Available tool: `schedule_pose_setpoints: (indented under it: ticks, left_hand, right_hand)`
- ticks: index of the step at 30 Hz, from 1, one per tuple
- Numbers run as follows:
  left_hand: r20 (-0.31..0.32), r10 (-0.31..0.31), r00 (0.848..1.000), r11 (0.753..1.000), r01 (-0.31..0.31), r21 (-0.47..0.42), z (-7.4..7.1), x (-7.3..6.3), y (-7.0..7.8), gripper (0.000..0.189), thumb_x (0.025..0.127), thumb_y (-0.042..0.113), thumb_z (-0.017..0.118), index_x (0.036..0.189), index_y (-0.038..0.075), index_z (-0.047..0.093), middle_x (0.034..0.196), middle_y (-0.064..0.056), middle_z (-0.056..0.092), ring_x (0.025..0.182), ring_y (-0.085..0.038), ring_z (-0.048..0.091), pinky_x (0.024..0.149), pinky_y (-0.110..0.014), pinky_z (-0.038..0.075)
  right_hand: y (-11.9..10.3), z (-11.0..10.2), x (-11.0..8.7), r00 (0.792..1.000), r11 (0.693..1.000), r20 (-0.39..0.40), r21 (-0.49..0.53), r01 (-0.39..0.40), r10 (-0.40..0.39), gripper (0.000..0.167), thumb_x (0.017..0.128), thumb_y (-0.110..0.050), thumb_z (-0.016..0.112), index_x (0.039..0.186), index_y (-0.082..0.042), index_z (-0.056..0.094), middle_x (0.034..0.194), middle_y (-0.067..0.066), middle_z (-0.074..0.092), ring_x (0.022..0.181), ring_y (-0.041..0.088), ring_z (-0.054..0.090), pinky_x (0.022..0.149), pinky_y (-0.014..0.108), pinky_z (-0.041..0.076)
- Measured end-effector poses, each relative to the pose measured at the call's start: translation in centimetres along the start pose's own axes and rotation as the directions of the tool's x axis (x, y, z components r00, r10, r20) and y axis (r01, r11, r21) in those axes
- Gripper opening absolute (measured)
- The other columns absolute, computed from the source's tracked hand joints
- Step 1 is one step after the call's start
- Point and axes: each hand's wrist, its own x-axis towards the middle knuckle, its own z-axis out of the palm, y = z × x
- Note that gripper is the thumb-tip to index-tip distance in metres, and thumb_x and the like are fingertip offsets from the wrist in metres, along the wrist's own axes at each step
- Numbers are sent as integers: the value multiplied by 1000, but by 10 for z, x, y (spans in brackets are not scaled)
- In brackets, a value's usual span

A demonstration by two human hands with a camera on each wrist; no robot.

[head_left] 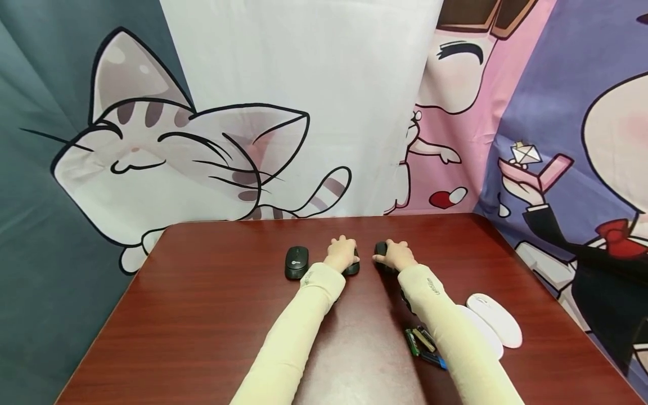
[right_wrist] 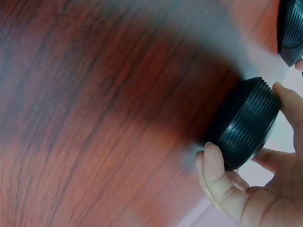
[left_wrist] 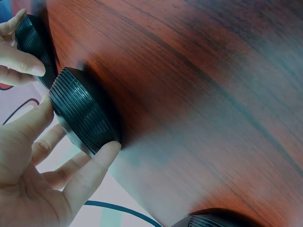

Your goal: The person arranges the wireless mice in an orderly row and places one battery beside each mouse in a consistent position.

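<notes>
My left hand grips a black computer mouse by its sides, thumb on one edge and fingers on the other; ridges run along the mouse's flank. Just to the right, my right hand holds a second black mouse in the same way, with fingers and thumb at its ends and sides. Both mice are at the far part of the table, a small gap apart. To the left of my left hand, a third black mouse lies untouched, a small light logo on its back.
Two white mice, the outer one plainer to see, lie right of my right forearm, which partly covers the other. Several small green and blue batteries lie beside that forearm. The brown table ends at a printed curtain.
</notes>
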Motion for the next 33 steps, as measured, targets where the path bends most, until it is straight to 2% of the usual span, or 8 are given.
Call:
schedule_pose_setpoints:
  ticks: [6,12,17,22,29,33]
  left_hand:
    - [-16,-8,1000,1000,8,17,-2,5,-1,34,88,29,65,119,16,63,123,-12,53,109,-32,51,80,-39,50]
    - [6,1,1000,999,-1,51,1,5,2,26,91,28,62,112,13,64,121,-14,53,104,-32,51,76,-37,51]
    - [19,-5,1000,998,4,70,2,3,5,24,91,27,61,109,12,65,120,-15,53,104,-32,51,78,-37,50]
    - [31,-23,999,999,22,43,2,-1,6,24,90,26,64,110,13,65,120,-14,55,105,-32,52,80,-39,49]
    - [1,-44,999,999,44,14,5,-1,6,26,89,26,65,111,14,66,118,-12,56,106,-31,53,78,-39,51]
    - [-1,-40,999,999,40,20,5,0,7,26,89,27,64,112,14,65,119,-13,55,106,-31,52,80,-40,50]
  right_hand:
    - [-2,-1,4,1000,1000,-27,19,1,-1,70,87,-42,64,137,0,39,119,36,44,105,47,53,91,52,45]
    - [-1,-1,3,1000,1000,-14,25,-10,10,70,87,-41,63,139,0,38,121,36,42,105,46,53,91,53,45]
    - [2,-2,-1,1000,999,-1,43,-11,11,68,87,-37,64,139,-1,39,124,36,42,106,45,52,92,53,45]
    - [1,0,-2,1000,1000,-5,17,-11,11,67,85,-37,65,137,-1,42,122,36,44,105,45,53,90,52,46]
    - [0,3,-1,999,1000,-24,-6,-24,24,68,85,-38,64,137,0,42,121,36,45,105,45,54,90,52,46]
    - [-1,-2,-2,999,999,2,10,-45,45,70,86,-40,64,139,-2,39,121,35,43,104,44,54,91,52,46]
